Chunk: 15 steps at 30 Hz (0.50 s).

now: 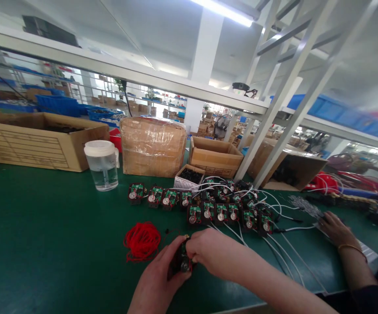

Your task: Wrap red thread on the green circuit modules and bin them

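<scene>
Green-boarded module (184,257) clamped in my left hand (158,279), right hand (208,250) right up against it

Left thumb and fingers are pinching the module from opposite sides, and I've got it over the green tabletop (61,244), near the front edge. Can't tell from here if it's touching the surface. My right fingers are curled in and bunched at its side, but the tips are hidden, so no idea if they're pinching a part or just pressed up to it.

Just left of my hands is a loose tangle of thin red strands (142,241). Beyond them sits a crowd of similar modules (221,212), green boards showing, with white cables (298,228) trailing off to the right. Behind that I see a small box (184,185) full of black bits, plus a big taped carton (152,148). 1 white-lidded cup (102,168) of clear liquid stands over to the left. Far right, a co-worker's hand (338,229) is down by a pale sheet (369,252).
</scene>
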Motion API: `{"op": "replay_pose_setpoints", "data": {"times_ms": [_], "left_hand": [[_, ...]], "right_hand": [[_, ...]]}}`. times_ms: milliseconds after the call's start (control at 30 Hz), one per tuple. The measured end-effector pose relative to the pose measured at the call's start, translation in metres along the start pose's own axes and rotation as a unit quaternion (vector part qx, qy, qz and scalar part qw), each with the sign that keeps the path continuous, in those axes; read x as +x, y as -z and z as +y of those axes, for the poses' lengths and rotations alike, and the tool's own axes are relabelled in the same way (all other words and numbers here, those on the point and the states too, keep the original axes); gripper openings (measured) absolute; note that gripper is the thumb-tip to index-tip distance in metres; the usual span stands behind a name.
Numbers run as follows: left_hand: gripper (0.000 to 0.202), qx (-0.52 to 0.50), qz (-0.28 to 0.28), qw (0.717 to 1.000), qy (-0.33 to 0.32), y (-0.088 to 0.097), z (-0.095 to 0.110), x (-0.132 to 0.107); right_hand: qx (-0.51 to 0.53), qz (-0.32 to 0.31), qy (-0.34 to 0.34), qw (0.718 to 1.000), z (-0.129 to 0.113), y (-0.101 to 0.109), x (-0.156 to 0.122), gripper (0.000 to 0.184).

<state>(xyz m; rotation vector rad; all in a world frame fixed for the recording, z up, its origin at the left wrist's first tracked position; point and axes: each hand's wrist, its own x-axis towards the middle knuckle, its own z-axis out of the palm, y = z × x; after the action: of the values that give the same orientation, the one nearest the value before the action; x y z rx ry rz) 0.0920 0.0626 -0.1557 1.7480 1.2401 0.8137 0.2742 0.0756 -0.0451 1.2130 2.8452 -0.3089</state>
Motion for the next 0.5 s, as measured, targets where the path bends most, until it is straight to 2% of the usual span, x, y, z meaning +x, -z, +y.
{"op": "replay_pose_setpoints", "data": {"times_ms": [133, 233, 333, 400, 500], "left_hand": [[0.067, 0.01, 0.012, 1.0, -0.019, -0.003, -0.011, 0.003], [0.066, 0.029, 0.025, 0.999, -0.025, -0.004, -0.017, 0.003], [0.065, 0.038, 0.024, 0.998, -0.032, -0.002, -0.019, 0.003], [0.063, 0.038, 0.019, 0.998, -0.038, -0.001, -0.019, 0.002], [0.061, 0.04, 0.023, 0.998, -0.045, -0.001, -0.022, 0.003]], "right_hand": [[-0.068, -0.084, 0.041, 0.993, 0.002, 0.015, 0.013, 0.014], [-0.072, -0.104, 0.036, 0.991, 0.002, 0.018, 0.018, 0.012], [-0.033, -0.054, 0.002, 0.998, 0.001, 0.011, 0.01, 0.011], [0.026, 0.007, -0.048, 0.998, -0.002, 0.0, 0.001, 0.012], [0.147, 0.136, -0.14, 0.97, -0.006, -0.025, -0.013, 0.016]]}}
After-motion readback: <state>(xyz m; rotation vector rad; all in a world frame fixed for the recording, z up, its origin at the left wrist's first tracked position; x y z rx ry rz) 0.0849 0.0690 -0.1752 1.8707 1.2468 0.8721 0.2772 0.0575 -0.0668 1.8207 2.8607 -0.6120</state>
